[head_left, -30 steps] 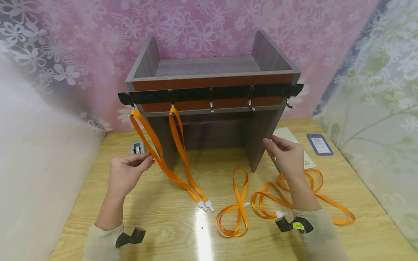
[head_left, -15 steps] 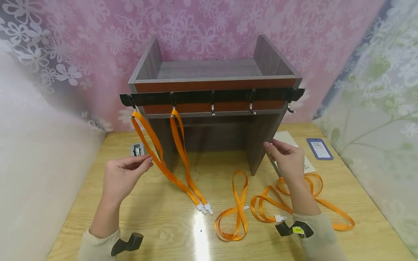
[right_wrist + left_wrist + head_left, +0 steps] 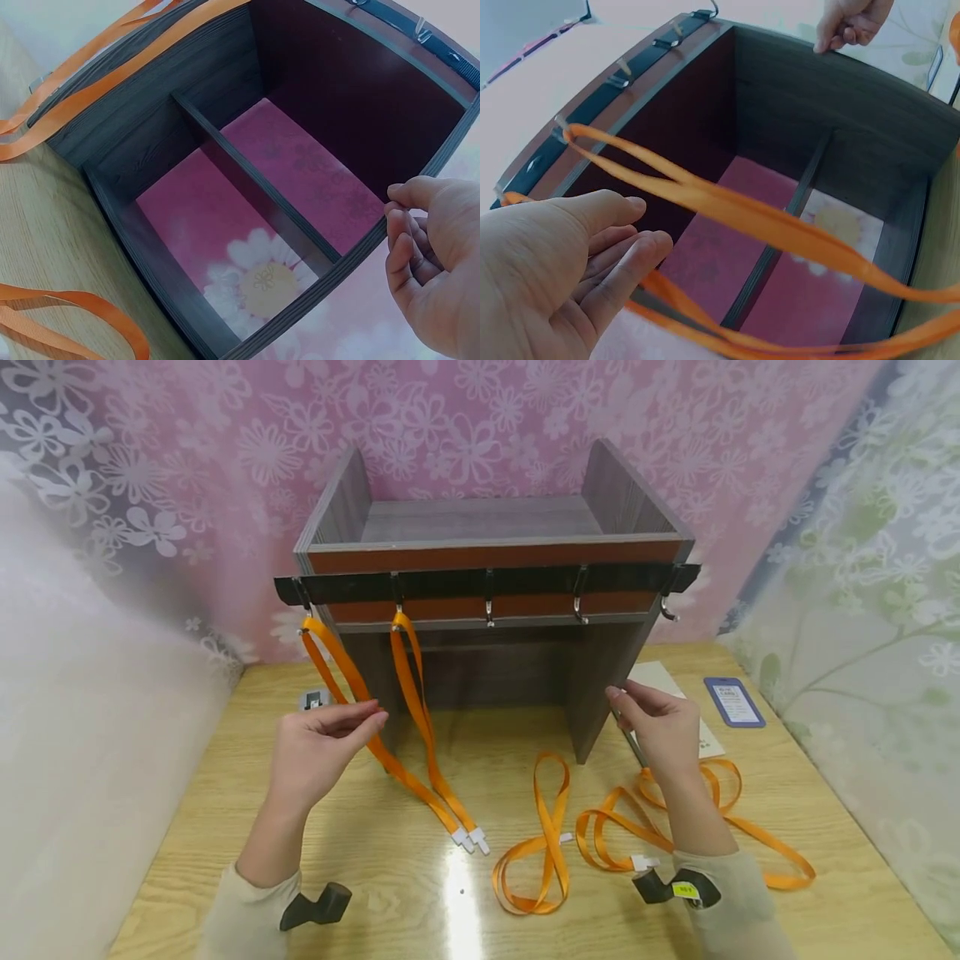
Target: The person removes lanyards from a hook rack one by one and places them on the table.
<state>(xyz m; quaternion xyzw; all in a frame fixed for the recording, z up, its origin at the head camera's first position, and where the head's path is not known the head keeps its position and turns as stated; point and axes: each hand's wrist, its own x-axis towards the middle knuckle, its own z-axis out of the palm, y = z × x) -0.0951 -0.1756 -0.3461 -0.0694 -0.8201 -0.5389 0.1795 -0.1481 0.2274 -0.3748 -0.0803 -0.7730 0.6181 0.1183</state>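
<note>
Left hand (image 3: 322,747) has shifted rightward, across the first hung orange lanyard (image 3: 352,702).
Its grip is loose, fingers straight, holding nothing; right hand (image 3: 660,722), relaxed, rests at the wooden shelf (image 3: 600,693) edge; loose lanyards (image 3: 547,827) lie on the counter (image 3: 375,860).

No legible text anywhere

Two orange straps (image 3: 352,693) (image 3: 420,710) hang from the two leftmost hooks (image 3: 303,603) of the wooden shelf (image 3: 487,560), trailing forward onto the table (image 3: 390,877), their white clips (image 3: 471,839) lying side by side.
</note>
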